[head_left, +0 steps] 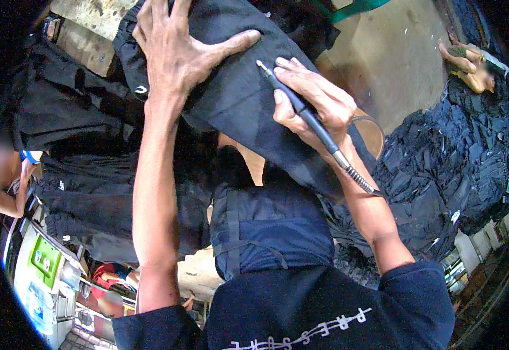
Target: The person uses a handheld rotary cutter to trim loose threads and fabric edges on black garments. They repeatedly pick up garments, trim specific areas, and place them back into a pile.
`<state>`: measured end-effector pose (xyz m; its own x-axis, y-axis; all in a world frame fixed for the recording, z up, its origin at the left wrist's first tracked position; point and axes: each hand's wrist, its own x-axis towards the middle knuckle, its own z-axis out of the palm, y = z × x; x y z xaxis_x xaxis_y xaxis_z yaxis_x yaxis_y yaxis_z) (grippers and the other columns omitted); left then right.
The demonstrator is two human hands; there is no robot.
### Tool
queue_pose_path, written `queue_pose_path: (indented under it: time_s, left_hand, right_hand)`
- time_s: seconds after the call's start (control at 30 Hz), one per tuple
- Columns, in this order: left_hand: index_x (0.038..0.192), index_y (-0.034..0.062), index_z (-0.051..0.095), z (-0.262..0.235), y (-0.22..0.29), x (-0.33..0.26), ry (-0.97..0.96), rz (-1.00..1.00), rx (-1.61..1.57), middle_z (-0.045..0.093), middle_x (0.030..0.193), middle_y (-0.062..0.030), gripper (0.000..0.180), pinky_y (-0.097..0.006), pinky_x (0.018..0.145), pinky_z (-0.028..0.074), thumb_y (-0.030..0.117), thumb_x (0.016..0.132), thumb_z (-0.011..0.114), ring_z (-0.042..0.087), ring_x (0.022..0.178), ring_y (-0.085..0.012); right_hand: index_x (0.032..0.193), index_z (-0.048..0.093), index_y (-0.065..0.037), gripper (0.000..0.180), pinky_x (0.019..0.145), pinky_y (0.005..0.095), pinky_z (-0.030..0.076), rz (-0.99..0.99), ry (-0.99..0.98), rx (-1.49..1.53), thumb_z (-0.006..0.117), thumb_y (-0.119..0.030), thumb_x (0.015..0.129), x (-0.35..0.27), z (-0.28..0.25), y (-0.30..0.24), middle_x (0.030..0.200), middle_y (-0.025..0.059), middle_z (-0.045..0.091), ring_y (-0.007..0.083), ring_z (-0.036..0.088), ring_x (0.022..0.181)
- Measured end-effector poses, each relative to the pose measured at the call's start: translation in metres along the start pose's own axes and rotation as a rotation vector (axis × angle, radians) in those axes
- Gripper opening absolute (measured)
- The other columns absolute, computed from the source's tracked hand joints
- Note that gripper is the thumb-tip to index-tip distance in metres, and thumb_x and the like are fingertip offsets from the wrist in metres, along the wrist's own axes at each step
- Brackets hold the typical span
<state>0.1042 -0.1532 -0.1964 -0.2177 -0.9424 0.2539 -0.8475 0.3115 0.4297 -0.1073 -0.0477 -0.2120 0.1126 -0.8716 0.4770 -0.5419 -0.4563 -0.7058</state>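
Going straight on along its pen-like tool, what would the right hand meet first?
Probably the left hand, at its thumb; depth is unclear, so the dark cloth might come first.

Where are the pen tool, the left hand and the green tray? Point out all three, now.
Pen tool [311, 117]: head view, on the middle of its dark barrel.
Left hand [178, 60]: head view, on the back of the hand.
Green tray [34, 256]: head view, on its left rim.
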Motion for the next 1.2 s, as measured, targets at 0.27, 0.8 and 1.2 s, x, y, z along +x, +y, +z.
queue_pose_path:
  time_s: [0.27,0.8,1.2]
  left_hand:
    - [0.139,0.0126,0.063,0.009,-0.006,0.000,0.028,0.027,0.054,0.053,0.154,-0.0176,0.090,-0.053,0.124,0.030,0.050,0.065,0.097,0.043,0.148,-0.0391]
    - [0.142,0.0133,0.061,0.007,-0.009,-0.001,-0.016,0.003,0.073,0.052,0.156,-0.0169,0.092,-0.053,0.125,0.029,0.052,0.066,0.096,0.042,0.149,-0.0383]
    - [0.141,0.0131,0.061,0.003,-0.006,0.000,-0.026,0.000,0.063,0.052,0.155,-0.0169,0.091,-0.053,0.125,0.030,0.053,0.066,0.095,0.043,0.149,-0.0385]
  right_hand:
    - [0.103,0.079,0.003,0.026,0.100,0.0455,0.065,0.021,0.006,0.004,0.080,0.000,0.076,-0.004,-0.002,0.001,0.099,0.0146,0.080,0.0314,0.081,0.102]
    - [0.099,0.079,0.006,0.024,0.100,0.0464,0.064,0.060,0.013,0.033,0.078,0.001,0.076,-0.015,-0.009,-0.003,0.096,0.0159,0.080,0.0323,0.081,0.102]
    - [0.097,0.079,0.005,0.022,0.100,0.0465,0.064,0.099,0.036,-0.022,0.078,0.002,0.076,-0.012,-0.010,-0.004,0.096,0.0176,0.081,0.0327,0.081,0.101]
